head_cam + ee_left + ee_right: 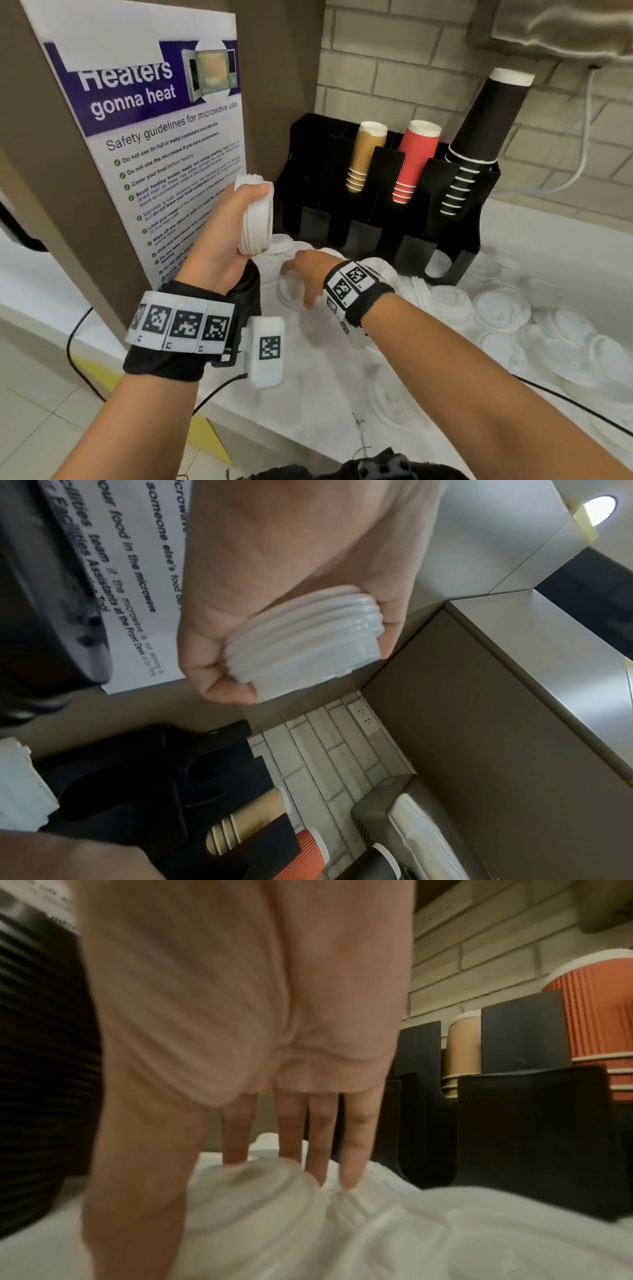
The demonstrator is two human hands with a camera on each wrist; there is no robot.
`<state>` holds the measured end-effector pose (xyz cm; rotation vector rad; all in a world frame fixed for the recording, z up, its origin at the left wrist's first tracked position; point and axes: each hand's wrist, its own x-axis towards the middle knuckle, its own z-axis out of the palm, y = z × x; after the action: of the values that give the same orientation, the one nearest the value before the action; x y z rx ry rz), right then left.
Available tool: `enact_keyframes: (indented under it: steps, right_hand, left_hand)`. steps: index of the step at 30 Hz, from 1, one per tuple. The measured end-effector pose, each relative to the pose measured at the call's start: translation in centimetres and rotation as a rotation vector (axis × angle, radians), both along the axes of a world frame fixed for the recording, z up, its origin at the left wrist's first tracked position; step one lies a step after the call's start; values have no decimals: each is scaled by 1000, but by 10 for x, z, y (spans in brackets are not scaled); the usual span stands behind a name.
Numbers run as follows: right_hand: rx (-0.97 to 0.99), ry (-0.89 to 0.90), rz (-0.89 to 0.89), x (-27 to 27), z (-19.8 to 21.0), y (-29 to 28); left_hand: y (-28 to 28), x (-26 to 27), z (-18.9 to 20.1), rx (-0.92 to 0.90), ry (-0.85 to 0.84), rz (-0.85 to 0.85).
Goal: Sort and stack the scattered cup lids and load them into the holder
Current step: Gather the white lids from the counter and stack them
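To the left of the black holder (383, 205), the left hand (236, 219) gripped a nested stack of white lids (257, 216) on edge, fingers and thumb curled round the rims, above the counter. Directly before the holder, the right hand (305, 277) reached down with fingers nearly straight, touching a clear lid (253, 1185); no closed grip was visible. To the holder's right, loose lids (496, 308) lay scattered. Risk: the edge-held stack could fan out if grip pressure slackened. A clear lid added to it would likely seat poorly.
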<state>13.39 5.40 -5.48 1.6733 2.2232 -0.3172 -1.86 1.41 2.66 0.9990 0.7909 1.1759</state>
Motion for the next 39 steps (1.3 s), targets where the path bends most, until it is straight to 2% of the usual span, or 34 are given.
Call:
enact_keyframes:
  steps: [2, 6, 8, 11, 15, 18, 20, 22, 24, 27, 30, 32, 35, 37, 39]
  right_hand:
    - [-11, 103, -35, 9, 5, -1]
    - [-6, 671, -288, 41, 34, -9]
    - [-19, 855, -313, 54, 47, -14]
    - [69, 868, -223, 61, 57, -23]
    - [330, 843, -72, 57, 67, -29]
    - [470, 949, -57, 55, 78, -37]
    - [454, 1130, -78, 53, 85, -44]
    - [337, 1296, -88, 49, 91, -50]
    - [248, 1347, -58, 43, 94, -53]
    - [248, 1333, -33, 38, 94, -53]
    - [269, 1238, -126, 44, 89, -53]
    - [133, 958, -166, 47, 81, -53]
    - [-165, 436, -95, 37, 57, -53]
    - [-270, 265, -41, 26, 38, -52]
    - [-245, 192, -58, 24, 30, -46]
  left_hand:
    - [0, -1, 0, 1, -14, 3]
    - [4, -4, -1, 18, -28, -11]
    - [6, -4, -2, 25, -38, -5]
    - [8, 0, -3, 29, -50, -8]
    - [7, 9, -6, 20, -83, -39]
    - [5, 15, -6, 9, -109, -65]
    - [5, 17, -6, 12, -128, -97]
    - [3, 18, -5, 15, -183, -161]
    - [2, 20, -4, -3, -216, -205]
    - [1, 22, -4, -11, -207, -215]
    - [2, 18, -2, -2, -226, -158]
    - [4, 12, 0, -11, -233, -84]
    - [7, 6, 2, -9, -222, -34]
    - [7, 4, 3, -10, -219, -25]
    - [7, 4, 2, -12, -219, -27]
